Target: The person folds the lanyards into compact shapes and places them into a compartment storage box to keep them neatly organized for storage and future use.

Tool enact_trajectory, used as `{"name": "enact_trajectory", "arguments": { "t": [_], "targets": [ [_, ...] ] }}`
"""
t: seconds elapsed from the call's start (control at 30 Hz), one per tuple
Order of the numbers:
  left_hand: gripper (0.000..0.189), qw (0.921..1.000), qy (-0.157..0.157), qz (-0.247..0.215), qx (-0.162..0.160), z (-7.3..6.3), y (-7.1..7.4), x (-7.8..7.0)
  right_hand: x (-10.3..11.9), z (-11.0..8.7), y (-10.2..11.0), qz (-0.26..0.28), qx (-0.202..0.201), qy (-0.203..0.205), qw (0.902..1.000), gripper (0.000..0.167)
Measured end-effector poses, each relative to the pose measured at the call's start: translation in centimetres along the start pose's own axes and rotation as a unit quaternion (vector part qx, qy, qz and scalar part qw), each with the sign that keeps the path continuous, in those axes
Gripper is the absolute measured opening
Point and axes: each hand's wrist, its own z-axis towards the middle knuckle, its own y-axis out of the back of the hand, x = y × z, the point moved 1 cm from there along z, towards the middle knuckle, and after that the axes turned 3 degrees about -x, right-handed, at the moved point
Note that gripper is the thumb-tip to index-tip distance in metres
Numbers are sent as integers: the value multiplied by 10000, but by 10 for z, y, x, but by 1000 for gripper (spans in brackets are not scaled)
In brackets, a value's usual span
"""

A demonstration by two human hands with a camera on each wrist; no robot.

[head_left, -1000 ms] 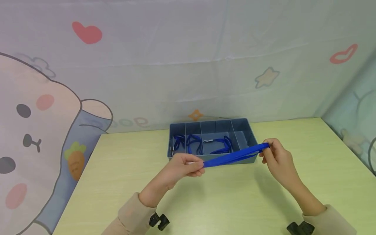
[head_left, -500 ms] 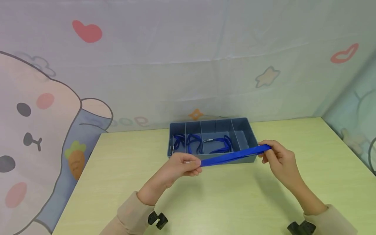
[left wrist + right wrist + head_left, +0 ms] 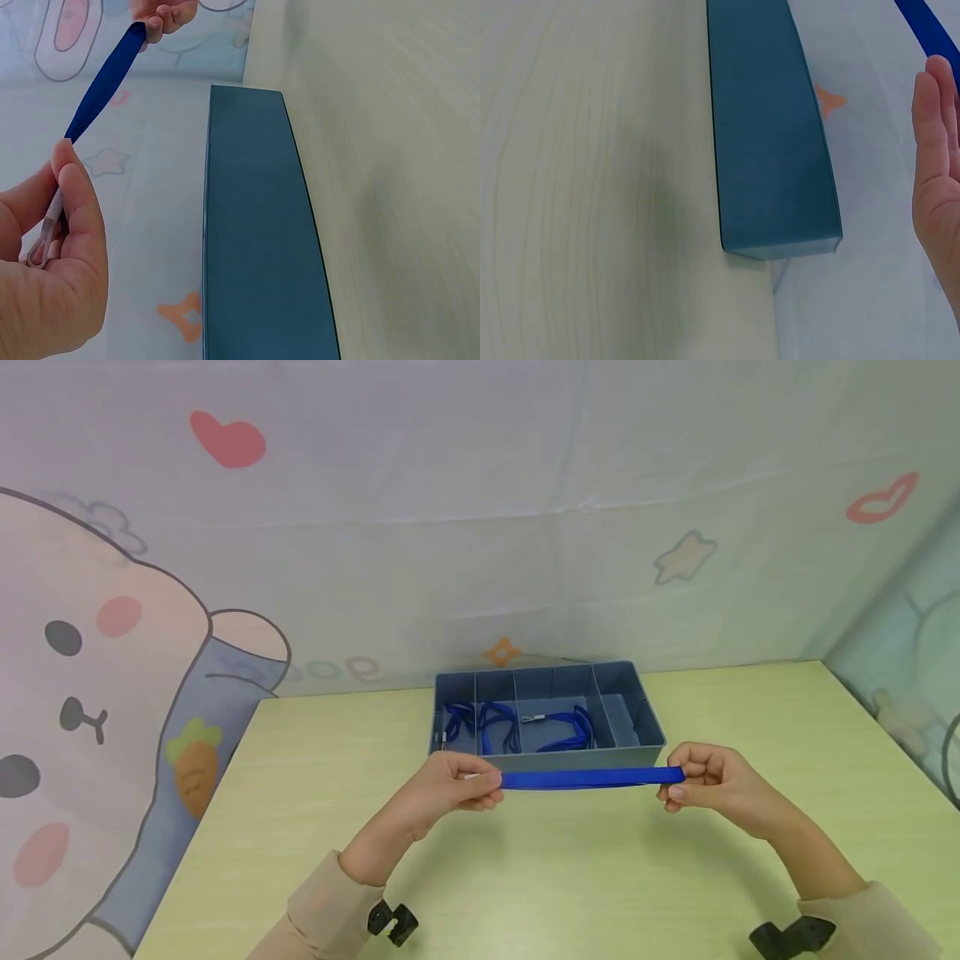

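Observation:
A blue lanyard [image 3: 588,778] is stretched flat and nearly level between both hands, in front of the box and above the table. My left hand [image 3: 461,783] pinches its left end between thumb and fingers. In the left wrist view the lanyard's metal clip [image 3: 39,247] lies against the palm side of that hand. My right hand [image 3: 708,778] pinches the folded right end. Only part of the right hand [image 3: 939,150] shows at the edge of the right wrist view, with the blue strap [image 3: 930,26] running up from it.
Behind the hands stands a blue-grey divided box [image 3: 570,758]. Blue lanyards [image 3: 573,728] lie coiled in three of its compartments; the rightmost section [image 3: 621,720] shows a bare floor. A printed cloth [image 3: 420,527] hangs behind the pale table [image 3: 330,760].
My right hand has moved down and slightly toward me, so the tilted lanyard is now nearly level. The left hand has shifted a little left. The strap's layers lie closer together.

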Motion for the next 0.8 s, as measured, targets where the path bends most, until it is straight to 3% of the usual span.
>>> {"name": "enact_trajectory", "arguments": {
  "t": [0.13,0.3,0.43,0.53,0.63,0.7,0.8],
  "targets": [
    [26,10000,19,62,-16,-1,0,0,1,1,-2,170,-40,65,9998,33],
    [26,10000,16,52,-46,-1,0,1,2,1,-4,-347,-858,84,9957,34],
    [25,10000,18,17,-45,-1,-1,0,6,0,-5,-663,-1279,-197,9894,33],
    [25,10000,-11,33,-40,-1,-1,1,10,1,-6,-1307,-1586,-655,9765,29],
    [25,9999,-85,82,-33,-2,-2,1,14,2,-10,-2060,-1830,-1161,9543,38],
    [25,9998,-136,127,-30,-2,-2,1,16,3,-13,-2437,-1932,-1298,9415,41],
    [25,9997,-171,151,-42,-1,-3,2,17,6,-16,-2583,-2042,-1272,9356,34]
  ]
}}
